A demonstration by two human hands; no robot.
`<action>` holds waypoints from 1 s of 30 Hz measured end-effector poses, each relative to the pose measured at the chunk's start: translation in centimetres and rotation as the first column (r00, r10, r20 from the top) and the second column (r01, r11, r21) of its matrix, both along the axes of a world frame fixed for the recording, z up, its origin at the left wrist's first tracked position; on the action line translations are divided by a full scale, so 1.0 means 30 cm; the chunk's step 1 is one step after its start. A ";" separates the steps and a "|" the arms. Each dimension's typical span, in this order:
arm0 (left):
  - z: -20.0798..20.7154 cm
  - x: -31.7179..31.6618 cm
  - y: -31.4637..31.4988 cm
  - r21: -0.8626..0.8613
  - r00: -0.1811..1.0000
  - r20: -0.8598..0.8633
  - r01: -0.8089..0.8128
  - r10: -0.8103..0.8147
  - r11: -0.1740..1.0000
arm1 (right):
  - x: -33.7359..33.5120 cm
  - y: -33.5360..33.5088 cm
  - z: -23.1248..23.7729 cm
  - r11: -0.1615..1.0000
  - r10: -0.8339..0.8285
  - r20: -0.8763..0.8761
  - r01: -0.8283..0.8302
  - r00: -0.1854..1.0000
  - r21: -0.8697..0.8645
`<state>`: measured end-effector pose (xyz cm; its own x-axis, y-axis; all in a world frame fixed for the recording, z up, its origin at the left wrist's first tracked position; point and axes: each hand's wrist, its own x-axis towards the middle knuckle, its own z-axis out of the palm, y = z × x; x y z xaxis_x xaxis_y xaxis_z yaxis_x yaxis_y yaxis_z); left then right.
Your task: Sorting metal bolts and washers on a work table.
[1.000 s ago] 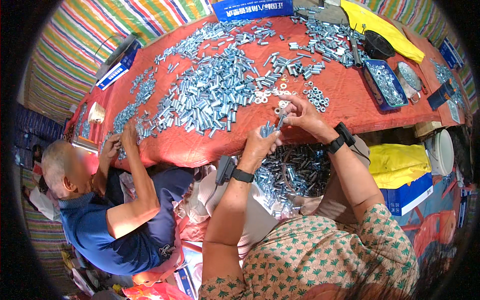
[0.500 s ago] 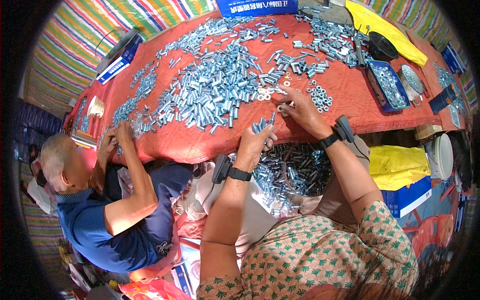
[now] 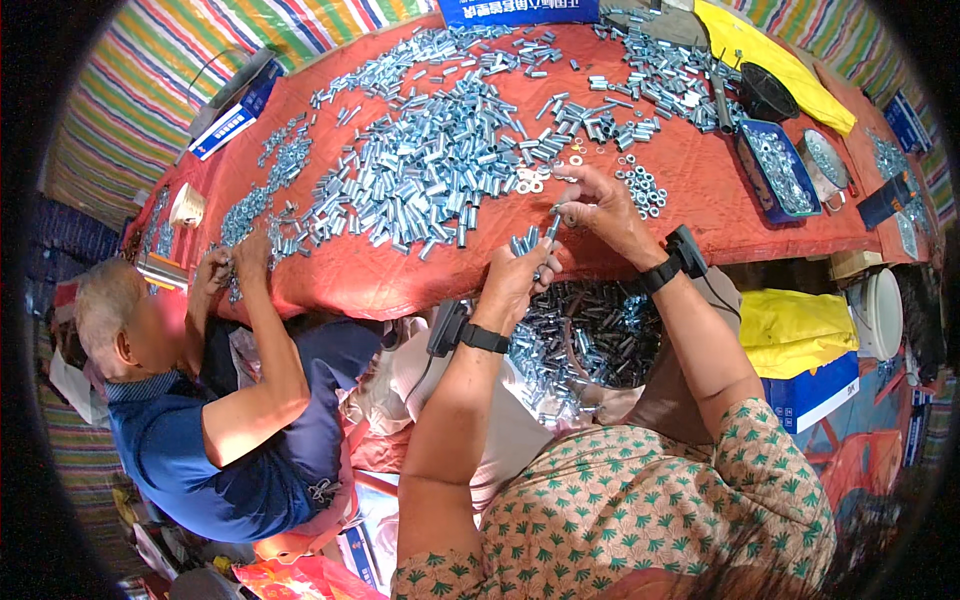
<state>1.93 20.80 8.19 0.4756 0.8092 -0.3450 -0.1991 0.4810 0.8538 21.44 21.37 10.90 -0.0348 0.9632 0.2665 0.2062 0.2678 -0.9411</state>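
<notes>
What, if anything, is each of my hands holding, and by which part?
Your left hand grips several small metal cylinders by their lower ends, upper ends showing. Your right hand is at the upper end of a slender metal piece; its grip is unclear.

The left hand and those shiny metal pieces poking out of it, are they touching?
Touching. The head view shows the left hand curled around the metal pieces, with their ends sticking out of its grip.

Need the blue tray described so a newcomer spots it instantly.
On the red-covered table, look right of the camera wearer's right hand. The blue tray holds small shiny metal parts; its rectangular shape sets it apart from the round black bowl beside it.
</notes>
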 end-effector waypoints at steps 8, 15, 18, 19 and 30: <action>-0.009 0.053 -0.018 -0.117 0.971 0.236 -0.003 0.031 0.993 | -0.030 -0.059 0.020 0.951 -0.175 0.225 0.106 0.958 0.291; -0.001 0.067 -0.015 0.037 0.994 0.086 -0.071 0.067 0.997 | -0.015 -0.057 -0.014 0.888 -0.271 0.343 0.097 0.899 0.449; 0.004 0.063 -0.018 0.078 0.997 0.042 -0.072 0.069 0.994 | -0.029 -0.066 -0.014 0.880 -0.273 0.321 0.100 0.907 0.464; 0.005 0.062 -0.020 0.074 0.996 0.071 -0.060 0.055 0.995 | -0.035 -0.070 -0.012 0.885 -0.255 0.268 0.113 0.929 0.451; 0.006 0.053 0.000 0.050 0.970 0.166 -0.187 0.176 0.981 | 0.010 -0.075 -0.012 0.888 -0.269 0.315 0.107 0.910 0.447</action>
<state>3.54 20.80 8.37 0.3633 0.9053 -0.2200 -0.4150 0.3687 0.8318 21.74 19.11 10.54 -0.0347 0.7650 0.6432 0.5925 0.5340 -0.6031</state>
